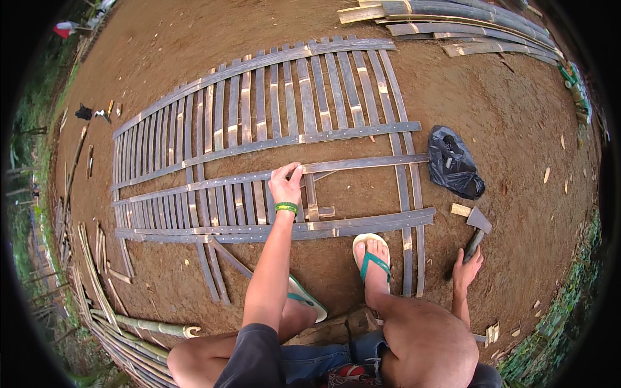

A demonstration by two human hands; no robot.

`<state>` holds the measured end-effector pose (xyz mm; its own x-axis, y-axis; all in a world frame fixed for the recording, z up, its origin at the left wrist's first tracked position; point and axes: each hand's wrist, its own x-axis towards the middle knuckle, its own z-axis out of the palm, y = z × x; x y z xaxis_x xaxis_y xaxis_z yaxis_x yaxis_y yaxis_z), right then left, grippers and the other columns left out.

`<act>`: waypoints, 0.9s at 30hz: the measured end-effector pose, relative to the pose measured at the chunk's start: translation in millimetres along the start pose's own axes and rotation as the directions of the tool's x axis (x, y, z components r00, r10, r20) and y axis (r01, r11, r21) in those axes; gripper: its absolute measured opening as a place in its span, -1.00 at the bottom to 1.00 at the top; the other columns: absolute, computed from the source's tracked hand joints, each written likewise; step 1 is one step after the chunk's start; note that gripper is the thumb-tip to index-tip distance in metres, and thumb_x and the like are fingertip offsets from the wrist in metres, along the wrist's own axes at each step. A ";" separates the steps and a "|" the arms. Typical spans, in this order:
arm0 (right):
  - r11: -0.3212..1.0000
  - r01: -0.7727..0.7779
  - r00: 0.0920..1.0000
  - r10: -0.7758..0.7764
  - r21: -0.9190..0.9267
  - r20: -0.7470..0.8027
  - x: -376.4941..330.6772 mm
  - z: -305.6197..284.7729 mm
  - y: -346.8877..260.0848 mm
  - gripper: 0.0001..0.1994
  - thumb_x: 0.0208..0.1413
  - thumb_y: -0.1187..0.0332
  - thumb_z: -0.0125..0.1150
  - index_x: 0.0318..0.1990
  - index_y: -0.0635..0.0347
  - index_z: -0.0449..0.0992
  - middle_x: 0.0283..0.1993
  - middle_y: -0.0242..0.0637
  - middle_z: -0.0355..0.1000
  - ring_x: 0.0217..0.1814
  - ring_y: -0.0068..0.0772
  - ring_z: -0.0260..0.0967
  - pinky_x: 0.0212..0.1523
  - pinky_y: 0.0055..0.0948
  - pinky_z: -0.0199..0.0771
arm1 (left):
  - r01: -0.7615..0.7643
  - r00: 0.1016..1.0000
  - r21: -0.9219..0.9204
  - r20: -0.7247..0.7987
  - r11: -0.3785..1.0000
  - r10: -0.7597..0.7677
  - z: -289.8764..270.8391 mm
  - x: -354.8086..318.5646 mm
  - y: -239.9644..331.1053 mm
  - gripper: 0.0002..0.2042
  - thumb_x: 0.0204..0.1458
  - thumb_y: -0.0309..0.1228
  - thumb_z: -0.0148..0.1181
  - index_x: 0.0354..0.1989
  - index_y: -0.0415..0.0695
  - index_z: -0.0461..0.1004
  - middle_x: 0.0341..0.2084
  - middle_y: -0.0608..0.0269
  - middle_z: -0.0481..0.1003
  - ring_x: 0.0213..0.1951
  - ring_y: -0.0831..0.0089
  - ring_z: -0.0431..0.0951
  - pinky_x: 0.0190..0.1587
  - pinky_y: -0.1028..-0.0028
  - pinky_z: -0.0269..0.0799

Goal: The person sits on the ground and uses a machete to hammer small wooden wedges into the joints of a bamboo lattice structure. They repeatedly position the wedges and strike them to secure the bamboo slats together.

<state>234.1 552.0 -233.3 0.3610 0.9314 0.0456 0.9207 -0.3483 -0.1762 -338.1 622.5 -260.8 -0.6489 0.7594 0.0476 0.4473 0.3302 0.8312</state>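
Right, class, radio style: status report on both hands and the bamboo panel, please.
Left hand pressing a cross rail on the bamboo slat panel. Right hand gripping the hatchet handle on the dirt. Black plastic bag lies beside the panel.

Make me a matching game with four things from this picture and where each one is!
Things:
1. left hand
2. right hand
3. black plastic bag
4. flip-flop

Places:
A. on the foot beside the panel's lower rail
B. on a rail of the bamboo slat panel
C. on the dirt right of the panel
D. at the hatchet handle

Pairs: 1-B, 2-D, 3-C, 4-A
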 end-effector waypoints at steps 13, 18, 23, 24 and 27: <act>0.990 -0.116 0.993 0.116 -0.077 0.000 39.3 37.8 43.4 -0.39 0.23 0.18 0.28 0.31 0.33 0.26 0.11 0.21 0.39 0.12 0.34 0.39 0.09 0.08 0.42 | -0.034 0.994 0.035 0.109 0.999 0.030 10.3 5.4 -13.7 -0.85 0.03 -0.39 0.41 -0.25 -0.13 0.75 -0.30 0.15 0.69 -0.12 0.24 0.59 0.07 0.32 0.45; 0.982 -0.055 0.996 0.066 -0.180 0.054 53.8 35.7 51.7 -0.47 0.27 0.25 0.21 0.28 0.38 0.31 0.06 0.23 0.47 0.07 0.32 0.44 0.08 0.09 0.44 | 0.012 0.987 0.029 0.161 0.999 -0.017 9.1 6.4 -23.5 -0.82 0.06 -0.24 0.40 -0.21 0.02 0.76 -0.20 0.38 0.68 0.03 0.35 0.49 0.24 0.25 0.14; 0.978 -0.015 0.975 -0.032 0.207 0.220 41.8 -23.3 13.0 -0.62 0.41 0.26 0.00 0.21 0.37 0.36 -0.28 -0.03 0.51 -0.29 -0.04 0.47 -0.23 -0.13 0.43 | -0.027 0.991 0.049 0.132 0.998 0.020 11.5 4.0 -20.5 -0.84 0.08 -0.27 0.39 -0.22 0.00 0.76 -0.19 0.37 0.68 0.01 0.36 0.50 0.21 0.27 0.15; 0.947 -0.041 0.972 -0.036 0.318 0.233 32.3 -33.6 -4.6 -0.62 0.41 0.27 0.00 0.21 0.37 0.36 -0.30 -0.10 0.48 -0.31 -0.17 0.43 -0.26 -0.19 0.41 | -0.043 0.991 0.039 0.126 0.998 0.038 14.5 3.2 -22.0 -0.84 0.08 -0.27 0.39 -0.22 0.01 0.76 -0.19 0.37 0.68 0.01 0.36 0.50 0.21 0.27 0.15; 0.834 -0.072 0.956 -0.099 0.546 0.277 10.7 -74.1 -97.8 -0.64 0.41 0.31 0.04 0.21 0.36 0.36 -0.35 -0.29 0.42 -0.35 -0.49 0.31 -0.33 -0.37 0.34 | -0.089 0.993 0.046 0.081 0.995 0.085 17.8 1.4 -27.2 -0.86 0.07 -0.28 0.40 -0.22 0.05 0.75 -0.23 0.40 0.68 -0.03 0.34 0.51 0.14 0.26 0.18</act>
<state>158.9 588.2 -142.8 0.2129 0.9540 -0.2113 0.6613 -0.2999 -0.6876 -340.2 624.6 -293.2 -0.5568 0.8274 0.0730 0.5310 0.2869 0.7973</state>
